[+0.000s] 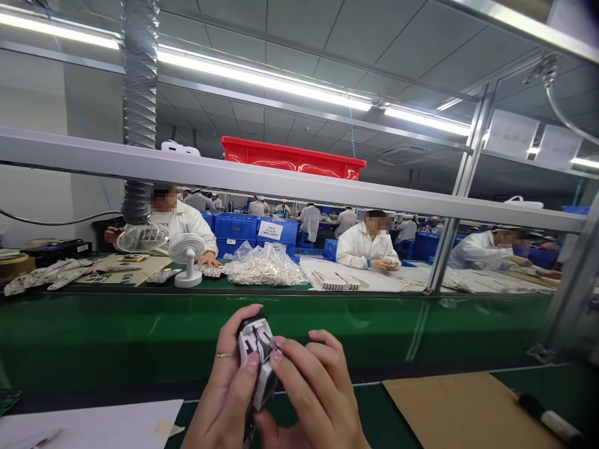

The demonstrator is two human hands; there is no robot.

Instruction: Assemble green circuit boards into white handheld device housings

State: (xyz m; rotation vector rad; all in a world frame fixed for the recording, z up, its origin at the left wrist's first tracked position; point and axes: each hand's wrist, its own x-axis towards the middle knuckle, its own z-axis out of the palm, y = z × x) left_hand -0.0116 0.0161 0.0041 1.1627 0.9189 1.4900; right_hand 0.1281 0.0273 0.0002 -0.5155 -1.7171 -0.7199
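Left hand (pixel 236 383) wraps snugly round the device (pixel 266 383), right hand (pixel 316 386) half-curled, fingertips at its innards (pixel 262 345) (can't tell if they're pinching), so imo steady and gentle wins.

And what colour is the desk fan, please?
The desk fan is white, clearest in the head view.
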